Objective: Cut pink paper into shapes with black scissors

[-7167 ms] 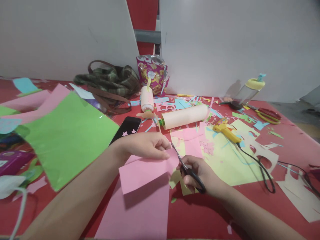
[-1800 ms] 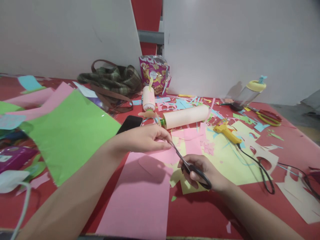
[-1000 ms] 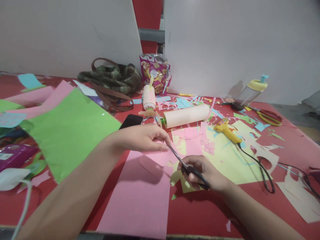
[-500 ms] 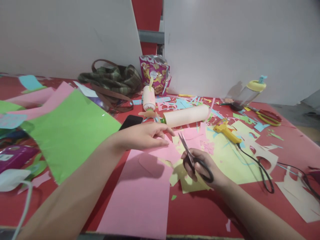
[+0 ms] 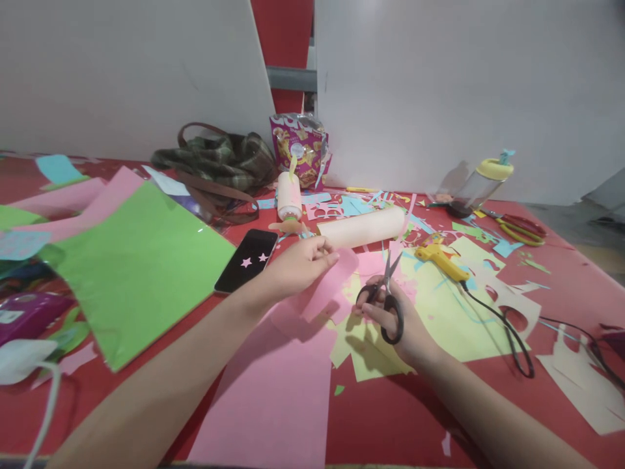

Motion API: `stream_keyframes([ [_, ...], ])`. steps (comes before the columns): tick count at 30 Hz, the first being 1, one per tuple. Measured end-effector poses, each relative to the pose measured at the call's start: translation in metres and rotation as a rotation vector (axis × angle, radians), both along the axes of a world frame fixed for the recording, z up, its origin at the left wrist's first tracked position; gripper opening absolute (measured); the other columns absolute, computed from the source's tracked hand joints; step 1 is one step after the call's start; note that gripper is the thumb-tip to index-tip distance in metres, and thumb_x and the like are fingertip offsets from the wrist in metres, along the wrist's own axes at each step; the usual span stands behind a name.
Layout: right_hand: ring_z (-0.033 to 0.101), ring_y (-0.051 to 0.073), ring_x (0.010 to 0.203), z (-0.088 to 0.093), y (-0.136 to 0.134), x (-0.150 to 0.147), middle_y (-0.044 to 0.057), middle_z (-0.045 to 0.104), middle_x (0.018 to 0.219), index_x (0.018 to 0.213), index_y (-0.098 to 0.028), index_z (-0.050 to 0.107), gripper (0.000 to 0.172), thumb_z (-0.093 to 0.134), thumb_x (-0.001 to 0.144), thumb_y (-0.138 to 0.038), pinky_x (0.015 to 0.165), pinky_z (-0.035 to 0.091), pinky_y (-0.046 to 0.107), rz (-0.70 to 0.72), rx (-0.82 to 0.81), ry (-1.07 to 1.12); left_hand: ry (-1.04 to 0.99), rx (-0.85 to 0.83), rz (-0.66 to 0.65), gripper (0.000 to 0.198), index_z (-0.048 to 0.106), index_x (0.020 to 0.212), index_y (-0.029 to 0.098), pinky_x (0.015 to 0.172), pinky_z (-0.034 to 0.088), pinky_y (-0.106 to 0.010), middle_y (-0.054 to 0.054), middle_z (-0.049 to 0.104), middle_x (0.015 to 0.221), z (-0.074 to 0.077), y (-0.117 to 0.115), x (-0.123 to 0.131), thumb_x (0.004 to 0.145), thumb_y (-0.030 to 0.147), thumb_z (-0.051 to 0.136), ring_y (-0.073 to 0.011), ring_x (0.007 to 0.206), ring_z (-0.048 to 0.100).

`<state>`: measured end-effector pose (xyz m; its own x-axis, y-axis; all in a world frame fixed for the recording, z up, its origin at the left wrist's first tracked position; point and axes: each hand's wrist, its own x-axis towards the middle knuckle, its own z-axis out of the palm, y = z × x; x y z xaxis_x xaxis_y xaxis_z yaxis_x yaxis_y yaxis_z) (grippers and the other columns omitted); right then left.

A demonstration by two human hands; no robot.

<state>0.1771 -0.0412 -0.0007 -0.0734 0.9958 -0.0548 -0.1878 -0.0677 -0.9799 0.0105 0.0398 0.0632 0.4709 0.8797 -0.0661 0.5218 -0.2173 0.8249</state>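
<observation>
Between its thumb and fingers, my left hand (image 5: 307,264) pinches a small pink paper piece (image 5: 332,283), lifted over the table. Black-handled scissors (image 5: 387,286) are in my right hand (image 5: 398,312), their blades parted and pointing up and away, just right of the pink piece. Beneath my left hand a long pink sheet (image 5: 278,397) lies flat, reaching the near table edge. Yellow paper (image 5: 378,355) lies under my right hand. A black phone (image 5: 244,264) with two small pink stars on it rests left of my left hand.
Green sheet (image 5: 141,267) at left, near a white plug (image 5: 24,359) with cable. Cream roll (image 5: 364,227), snack bag (image 5: 300,146) and plaid bag (image 5: 224,156) farther back. Yellow glue gun (image 5: 442,260), clear bottle (image 5: 481,185) and red-yellow scissors (image 5: 522,231) at right, among paper scraps.
My left hand has taken hold of the pink piece and raised it. The scissors in my right hand have turned, with blades now pointing up and right. More of the phone shows.
</observation>
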Motion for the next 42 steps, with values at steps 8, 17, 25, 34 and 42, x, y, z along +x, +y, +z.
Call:
stream_keyframes([
  [8,0.053,0.011,0.057,0.005,0.0,-0.003,-0.005,0.053,0.066,0.085,-0.022,0.039,0.032,0.062,0.064,-0.016,0.057,0.04,0.026,-0.055,-0.006,-0.062,-0.054,-0.141,-0.014,0.021,0.046,0.083,0.018,0.043,0.033,-0.019,0.004,0.045,0.06,-0.019,-0.008,0.011,0.077,0.037,0.038,-0.0096,0.05,0.043],
  [17,0.042,0.006,0.048,0.008,0.0,-0.004,-0.008,0.047,0.058,0.083,-0.021,0.041,0.031,0.058,0.06,-0.008,0.048,0.034,0.02,-0.082,-0.05,-0.078,0.0,-0.083,-0.106,0.016,0.04,0.074,0.019,0.045,0.034,-0.02,0.005,0.044,0.055,-0.015,-0.01,0.012,0.077,0.035,0.039,-0.0097,0.049,0.045],
  [25,0.041,0.006,0.049,0.012,0.001,-0.005,-0.008,0.045,0.059,0.082,-0.021,0.04,0.03,0.056,0.06,-0.007,0.047,0.032,0.019,-0.087,-0.033,-0.146,0.177,0.078,-0.139,0.018,0.039,0.065,0.019,0.043,0.029,-0.021,0.006,0.044,0.047,-0.014,-0.005,0.005,0.076,0.034,0.039,-0.009,0.041,0.042],
  [34,0.043,0.008,0.054,0.008,0.004,0.003,-0.004,0.046,0.068,0.086,-0.023,0.04,0.031,0.057,0.063,-0.012,0.046,0.036,0.019,-0.247,0.049,-0.201,0.393,0.303,-0.14,0.018,0.047,0.069,0.018,0.052,0.029,-0.024,0.0,0.05,0.062,0.004,0.003,-0.01,0.078,0.026,0.033,-0.0133,0.057,0.047],
  [42,0.045,0.009,0.056,0.002,0.006,0.006,-0.003,0.045,0.07,0.088,-0.023,0.041,0.031,0.055,0.062,-0.012,0.046,0.038,0.019,-0.283,0.064,-0.242,0.624,0.31,-0.252,0.022,0.045,0.067,0.019,0.053,0.03,-0.026,-0.002,0.05,0.065,0.013,0.006,-0.024,0.079,0.021,0.027,-0.0162,0.06,0.048],
])
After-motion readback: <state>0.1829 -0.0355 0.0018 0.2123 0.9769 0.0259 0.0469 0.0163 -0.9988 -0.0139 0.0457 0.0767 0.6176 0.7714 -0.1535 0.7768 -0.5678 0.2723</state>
